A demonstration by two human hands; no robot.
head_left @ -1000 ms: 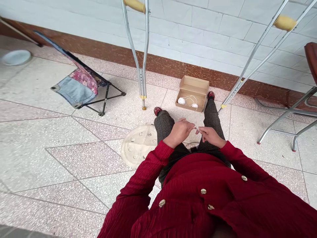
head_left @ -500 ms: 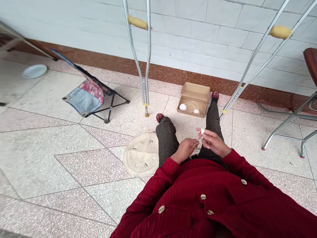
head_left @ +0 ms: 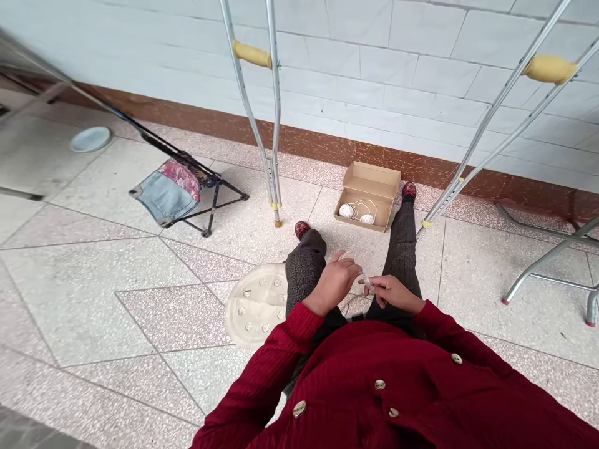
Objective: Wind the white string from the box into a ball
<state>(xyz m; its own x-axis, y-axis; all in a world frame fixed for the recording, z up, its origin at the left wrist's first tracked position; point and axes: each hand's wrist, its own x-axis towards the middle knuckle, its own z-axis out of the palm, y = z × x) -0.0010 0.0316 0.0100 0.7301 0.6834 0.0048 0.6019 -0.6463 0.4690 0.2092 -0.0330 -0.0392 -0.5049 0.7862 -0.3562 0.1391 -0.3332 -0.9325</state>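
My left hand (head_left: pixel 336 282) is closed in a pinch over my lap, and a thin pale thing shows faintly at its fingertips, too blurred to name. Just right of it, my right hand (head_left: pixel 394 293) has bent fingers closed on a small white bundle (head_left: pixel 367 284) at the index finger; whether it is yarn cannot be made out. The fingertips of both hands nearly meet there. On the floor beyond, an open cardboard box (head_left: pixel 361 223) contains a white ball of yarn (head_left: pixel 347 211) and a smaller white ball (head_left: pixel 367 219), joined by loose strands.
A crutch (head_left: pixel 274 178) leans at the wall left of the box; another crutch (head_left: pixel 449 190) leans to its right. A folding stool (head_left: pixel 166 194) stands left. Beside my left leg is a round cream stool top with holes (head_left: pixel 255 305). Metal chair legs (head_left: pixel 538 268) stand at right.
My left hand has risen and turned over, its fingers now lifted left of the bundle. My right hand has lowered slightly and moved left. The view has shifted a little.
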